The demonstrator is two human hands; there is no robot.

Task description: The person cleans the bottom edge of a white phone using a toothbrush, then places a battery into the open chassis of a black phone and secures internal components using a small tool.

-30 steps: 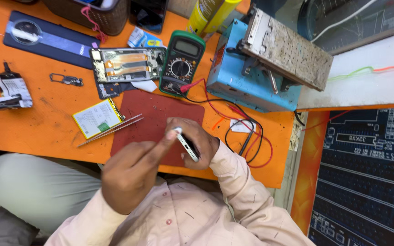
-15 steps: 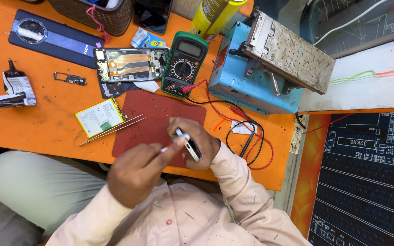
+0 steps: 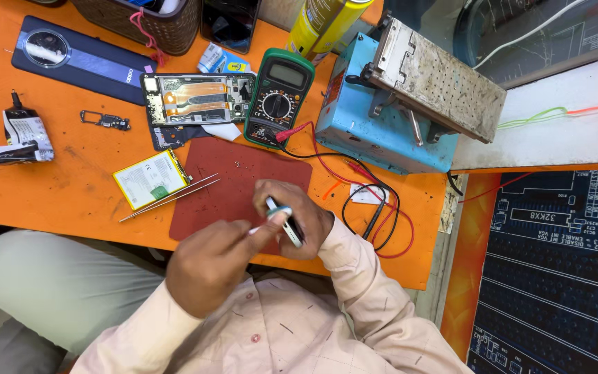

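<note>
The right hand [image 3: 297, 220] was clamped around a small slim white-edged phone part [image 3: 286, 225], held tilted just above the near edge of the orange surface [image 3: 70, 187]. The left hand [image 3: 210, 262] was closed on a thin white tool [image 3: 263, 223], its tip touching the held part. Both hands hovered over the front of a dark red rectangular mat [image 3: 233, 180].

Left of the mat lay long metal tweezers [image 3: 171, 197], touching a flat white and yellow battery [image 3: 150, 179]. Behind the mat sat an opened phone chassis with orange flex cables [image 3: 198, 98], with a green digital multimeter [image 3: 279, 97] just beside it. Red and black probe leads [image 3: 375, 208] ran from the meter in a loop to the right of the hands. A blue metal-topped heating machine [image 3: 410, 97] stood at the right rear. A dark blue phone back cover with round camera ring [image 3: 77, 59] lay far left, a small black connector board [image 3: 105, 121] near it, and a crumpled white packet [image 3: 21, 137] at the left edge. A yellow spray can [image 3: 323, 24] stood at the back.
</note>
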